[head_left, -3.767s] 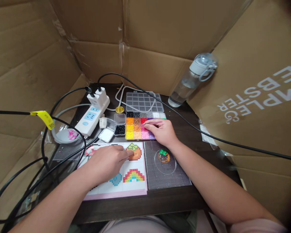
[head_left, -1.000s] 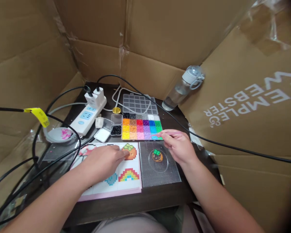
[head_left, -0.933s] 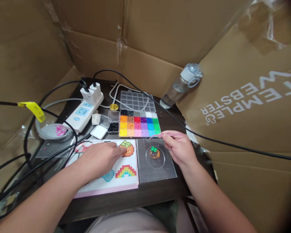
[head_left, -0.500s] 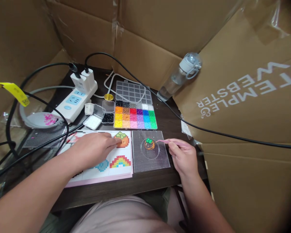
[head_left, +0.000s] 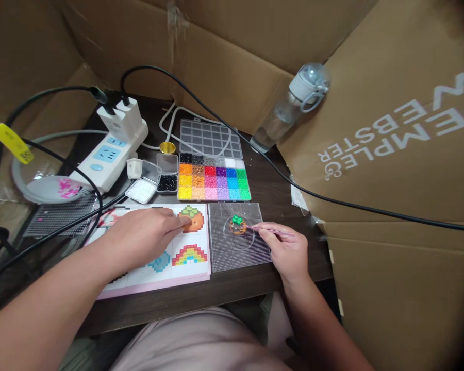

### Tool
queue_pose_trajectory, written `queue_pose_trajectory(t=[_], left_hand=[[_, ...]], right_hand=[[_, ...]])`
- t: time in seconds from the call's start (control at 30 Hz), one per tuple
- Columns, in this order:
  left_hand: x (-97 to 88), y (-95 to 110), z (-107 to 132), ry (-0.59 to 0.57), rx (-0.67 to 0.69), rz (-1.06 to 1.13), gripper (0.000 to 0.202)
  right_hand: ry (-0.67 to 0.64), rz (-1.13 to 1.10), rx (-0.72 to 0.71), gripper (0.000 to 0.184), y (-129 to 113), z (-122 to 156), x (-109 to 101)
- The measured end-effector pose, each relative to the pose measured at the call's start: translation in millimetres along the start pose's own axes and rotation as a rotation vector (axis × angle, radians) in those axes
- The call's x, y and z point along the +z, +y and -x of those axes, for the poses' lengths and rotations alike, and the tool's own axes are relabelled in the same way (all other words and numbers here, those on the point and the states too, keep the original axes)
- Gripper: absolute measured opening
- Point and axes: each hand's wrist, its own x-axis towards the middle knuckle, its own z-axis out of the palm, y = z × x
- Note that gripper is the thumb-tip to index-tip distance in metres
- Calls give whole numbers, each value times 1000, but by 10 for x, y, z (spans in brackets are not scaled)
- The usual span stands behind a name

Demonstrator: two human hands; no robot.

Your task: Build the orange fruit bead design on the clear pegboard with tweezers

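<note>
My right hand (head_left: pixel 286 251) pinches thin pink tweezers (head_left: pixel 268 230) whose tip reaches the orange and green bead figure (head_left: pixel 238 225) on the clear pegboard (head_left: pixel 235 255). My left hand (head_left: pixel 143 241) lies on the pattern sheet (head_left: pixel 189 268), its index finger pointing at the printed orange fruit (head_left: pixel 195 220). Behind them sits the bead box (head_left: pixel 211 180) with many colour compartments, its clear lid (head_left: pixel 210 139) folded back.
A white power strip (head_left: pixel 110 157) with plugs and black cables crosses the left side. Small boxes of black beads (head_left: pixel 167 182) and white beads (head_left: pixel 141 190) stand by the bead box. A water bottle (head_left: pixel 290 105) leans at the back right. Cardboard walls surround the dark table (head_left: pixel 232 288).
My right hand has come back from the bead box with the tweezers and lowered them onto the bead figure on the pegboard. The left hand stays pointing at the pattern.
</note>
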Motion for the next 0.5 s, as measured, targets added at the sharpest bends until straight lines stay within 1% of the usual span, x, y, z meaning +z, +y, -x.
queue_pose_trajectory(t=[0.4,0.5], left_hand=[[14,-13,-5,24,26,28,44],[10,-8,-10,23,19,22,45]], right_hand=[[-37,25,-52,7,3,27,-21],[-43,33,-45,7,5,25,-17]])
